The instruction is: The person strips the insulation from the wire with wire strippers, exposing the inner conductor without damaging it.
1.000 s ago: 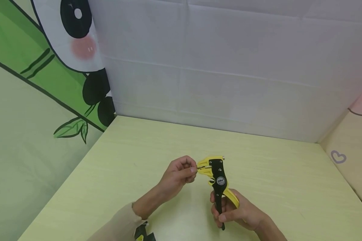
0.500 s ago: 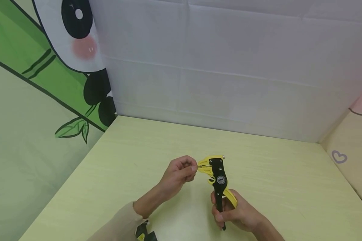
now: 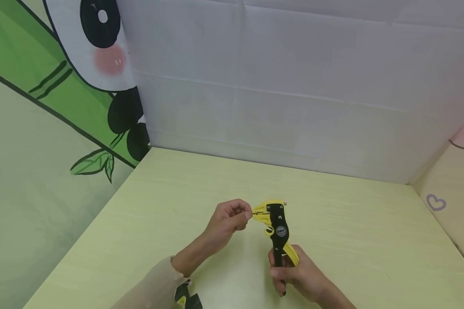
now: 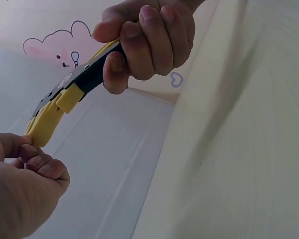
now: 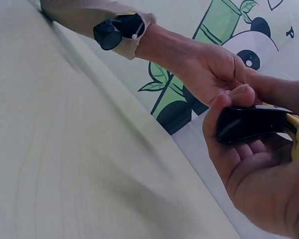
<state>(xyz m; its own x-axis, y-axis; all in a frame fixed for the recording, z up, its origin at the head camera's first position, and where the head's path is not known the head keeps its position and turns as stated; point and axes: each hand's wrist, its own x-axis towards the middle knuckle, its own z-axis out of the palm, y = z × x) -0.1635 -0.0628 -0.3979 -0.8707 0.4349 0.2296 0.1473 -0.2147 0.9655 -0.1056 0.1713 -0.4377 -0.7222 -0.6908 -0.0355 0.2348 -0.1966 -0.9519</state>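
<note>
1. Pale wood-grain tabletop [image 3: 371, 249] occupies the foreground; both hands work raised above it.
2. Nearest the viewer: a beige sleeve [image 3: 151, 283] on the left arm, with a dark device [image 3: 194, 301] at its cuff, cut by the lower frame edge.
3. Right hand [image 3: 297, 272]: fingers curled round the handles of a yellow-and-black hand tool [image 3: 280, 223]. Its yellow lever stands angled away from the black handle; squeezing force cannot be told. Judgement: a low, firm grip such as this gives good leverage; pressure should be even, without twisting the wrist.
4. Tool position: between the hands, near upright, its nose turned toward the left hand. Judgement: the head is best held steady.
5. Left hand [image 3: 230, 221]: thumb and fingertips closed together at the nose, apparently pinching a thin dark strand [image 3: 254, 213], too small to identify. Judgement: the strand should lie straight and square to the jaws; a slanted entry could make it slip or bite unevenly. Fingertips sit very close to the nose and would be safer slightly back.
6. Beyond: a whitish backdrop [image 3: 294, 86], with a panda-and-bamboo print [image 3: 77, 111] at the left side.
</note>
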